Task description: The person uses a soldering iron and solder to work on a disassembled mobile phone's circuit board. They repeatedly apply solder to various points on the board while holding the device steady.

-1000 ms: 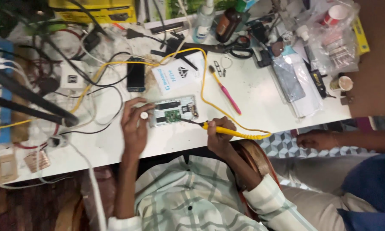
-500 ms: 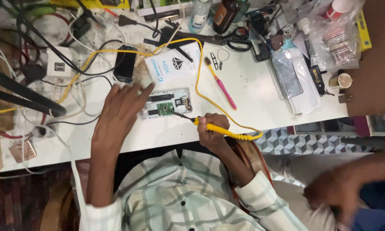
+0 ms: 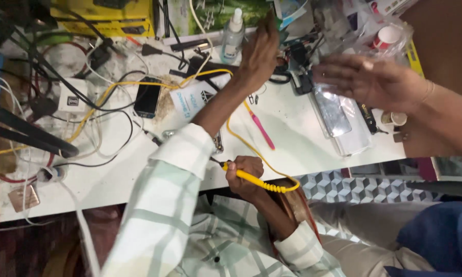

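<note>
My right hand (image 3: 244,173) grips a yellow soldering iron (image 3: 251,178) at the near edge of the white table (image 3: 292,154), tip pointing left towards a small circuit board (image 3: 218,143) that my sleeve mostly hides. The iron's yellow cable (image 3: 236,134) loops across the table. My left hand (image 3: 259,51) is stretched to the far side, among black tools beside a clear spray bottle (image 3: 232,36); its fingers are hidden, so a grip is unclear.
Another person's open hand (image 3: 369,77) hovers over plastic bags (image 3: 338,113) at the right. A black phone (image 3: 148,97), a white packet (image 3: 192,97), a pink pen (image 3: 262,128), tangled cables (image 3: 87,128), yellow boxes (image 3: 108,15) and a black stand arm (image 3: 26,136) crowd the table.
My left hand has left the circuit board and reached to the far side of the table. Another person's hand has come in from the right. My right hand still holds the iron.
</note>
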